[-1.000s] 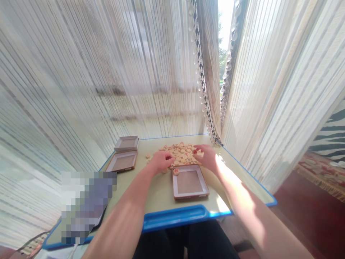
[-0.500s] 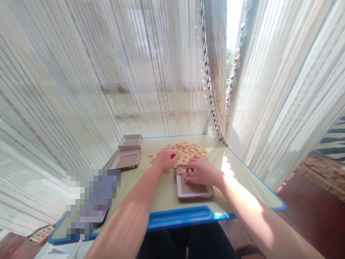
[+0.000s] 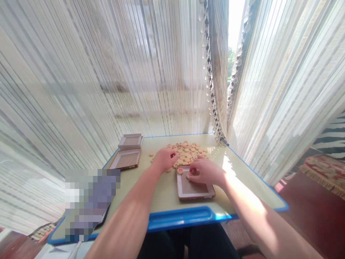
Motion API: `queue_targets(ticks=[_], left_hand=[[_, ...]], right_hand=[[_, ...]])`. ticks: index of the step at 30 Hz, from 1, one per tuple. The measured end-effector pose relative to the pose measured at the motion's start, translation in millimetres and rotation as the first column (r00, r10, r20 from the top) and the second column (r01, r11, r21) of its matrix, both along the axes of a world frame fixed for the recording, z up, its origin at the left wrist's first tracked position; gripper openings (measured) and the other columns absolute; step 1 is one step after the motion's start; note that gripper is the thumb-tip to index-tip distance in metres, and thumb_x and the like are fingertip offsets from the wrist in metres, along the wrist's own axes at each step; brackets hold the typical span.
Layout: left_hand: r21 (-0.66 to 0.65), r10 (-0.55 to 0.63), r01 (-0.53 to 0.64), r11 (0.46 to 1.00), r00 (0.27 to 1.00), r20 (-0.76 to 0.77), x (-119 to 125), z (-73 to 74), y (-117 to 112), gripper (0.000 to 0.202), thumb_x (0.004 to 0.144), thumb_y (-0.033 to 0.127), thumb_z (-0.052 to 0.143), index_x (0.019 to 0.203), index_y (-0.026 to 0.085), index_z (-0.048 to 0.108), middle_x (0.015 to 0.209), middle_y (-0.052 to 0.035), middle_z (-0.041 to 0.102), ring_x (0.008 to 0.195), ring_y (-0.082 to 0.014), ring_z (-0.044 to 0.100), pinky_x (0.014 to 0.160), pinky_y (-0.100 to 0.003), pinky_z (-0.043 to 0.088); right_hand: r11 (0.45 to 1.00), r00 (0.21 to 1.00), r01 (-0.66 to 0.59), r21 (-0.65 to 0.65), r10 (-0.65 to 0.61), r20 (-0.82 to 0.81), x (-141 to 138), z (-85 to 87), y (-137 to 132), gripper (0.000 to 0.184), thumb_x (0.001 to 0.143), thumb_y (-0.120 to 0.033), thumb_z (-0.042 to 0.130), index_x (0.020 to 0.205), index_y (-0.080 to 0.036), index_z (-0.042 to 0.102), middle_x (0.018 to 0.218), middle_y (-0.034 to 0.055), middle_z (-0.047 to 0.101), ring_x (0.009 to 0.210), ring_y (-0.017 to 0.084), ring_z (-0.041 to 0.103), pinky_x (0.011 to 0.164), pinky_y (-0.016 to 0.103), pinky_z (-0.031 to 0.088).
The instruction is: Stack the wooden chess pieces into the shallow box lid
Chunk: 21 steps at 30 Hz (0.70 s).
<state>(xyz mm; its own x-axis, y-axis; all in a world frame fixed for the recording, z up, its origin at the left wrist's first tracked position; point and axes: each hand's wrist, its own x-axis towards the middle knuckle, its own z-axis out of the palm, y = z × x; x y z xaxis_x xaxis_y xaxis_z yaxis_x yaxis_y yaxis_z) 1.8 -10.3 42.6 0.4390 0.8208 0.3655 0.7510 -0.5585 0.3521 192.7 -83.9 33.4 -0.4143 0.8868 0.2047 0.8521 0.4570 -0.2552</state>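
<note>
My right hand is over the shallow open box, its thumb and fingers closed on a round wooden xiangqi piece with a red character. Another red-marked piece lies in the box's far left corner. My left hand is curled at the near left side of the pile of xiangqi pieces. Its fingertips are partly hidden, so I cannot make out what they hold, if anything. Some pieces in the pile are covered by my hands.
Two more shallow boxes stand at the table's back left, a white-rimmed one behind a brown-edged one. A blurred-out device lies at the left. The table's blue edge runs in front of me, and string curtains hang behind.
My right hand has shifted slightly right, and the piece at its fingertips has moved a little right with it. My left hand stays curled by the pile.
</note>
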Motion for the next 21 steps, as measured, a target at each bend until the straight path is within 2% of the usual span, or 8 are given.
queue_targets(ticks=[3,7,10,14,18,21], left_hand=[[-0.011,0.007,-0.008,1.000,1.000,-0.021,0.2,0.5,-0.4,0.027,0.075,0.031,0.046,0.064,0.016,0.064,0.059,0.0002,0.059,0.058,-0.0111,0.047,0.054,-0.022,0.032],[-0.016,0.004,-0.004,1.000,0.999,-0.034,-0.1,-0.6,1.4,0.028,0.075,0.033,0.046,0.065,0.016,0.065,0.061,0.0000,0.060,0.059,-0.0114,0.048,0.055,-0.022,0.032],[-0.044,0.011,-0.013,0.999,0.998,-0.057,-1.5,-2.9,4.7,0.027,0.074,0.032,0.046,0.064,0.016,0.064,0.058,0.0007,0.059,0.058,-0.0112,0.048,0.054,-0.022,0.032],[-0.206,-0.069,0.045,0.978,0.991,-0.112,-4.4,-4.2,7.5,0.021,0.067,0.027,0.047,0.061,0.015,0.064,0.054,0.0015,0.057,0.055,-0.0111,0.049,0.051,-0.021,0.032],[-0.348,-0.104,0.065,0.935,0.990,-0.094,-5.1,-1.2,5.0,0.023,0.065,0.028,0.048,0.068,0.015,0.067,0.055,0.0011,0.059,0.054,-0.0118,0.051,0.049,-0.021,0.033],[-0.397,-0.136,0.093,0.913,0.987,-0.082,-4.4,0.2,2.6,0.025,0.066,0.032,0.049,0.069,0.015,0.068,0.055,0.0006,0.061,0.053,-0.0116,0.051,0.049,-0.020,0.034]], right_hand=[[0.998,0.998,-0.058,-0.008,0.058,0.007,-1.1,0.6,-0.9,0.017,0.073,-0.027,0.054,0.083,-0.024,0.068,0.077,0.0021,0.067,0.085,0.020,0.052,0.072,0.029,0.039],[0.999,0.998,-0.049,-0.020,0.048,-0.030,-0.3,0.5,-2.1,0.032,0.069,-0.021,0.055,0.099,-0.025,0.066,0.082,0.0009,0.067,0.085,0.019,0.052,0.069,0.027,0.039],[0.999,0.999,-0.034,-0.020,0.033,-0.010,0.2,-1.8,-1.5,0.023,0.066,-0.022,0.059,0.087,-0.023,0.068,0.078,0.0012,0.066,0.081,0.018,0.053,0.065,0.026,0.038],[1.000,1.000,-0.013,0.024,0.013,-0.003,-1.0,-4.5,-0.8,0.012,0.069,-0.028,0.060,0.076,-0.022,0.068,0.072,0.0017,0.065,0.076,0.018,0.052,0.062,0.026,0.036],[0.995,0.999,0.021,0.094,-0.018,-0.037,-5.1,-4.5,0.0,0.017,0.075,-0.035,0.058,0.075,-0.021,0.068,0.070,0.0028,0.064,0.077,0.018,0.053,0.065,0.026,0.037],[0.986,0.998,0.031,0.167,-0.021,-0.063,-9.3,-6.2,2.5,0.019,0.077,-0.037,0.057,0.080,-0.021,0.068,0.075,0.0033,0.065,0.082,0.018,0.053,0.070,0.027,0.038]])
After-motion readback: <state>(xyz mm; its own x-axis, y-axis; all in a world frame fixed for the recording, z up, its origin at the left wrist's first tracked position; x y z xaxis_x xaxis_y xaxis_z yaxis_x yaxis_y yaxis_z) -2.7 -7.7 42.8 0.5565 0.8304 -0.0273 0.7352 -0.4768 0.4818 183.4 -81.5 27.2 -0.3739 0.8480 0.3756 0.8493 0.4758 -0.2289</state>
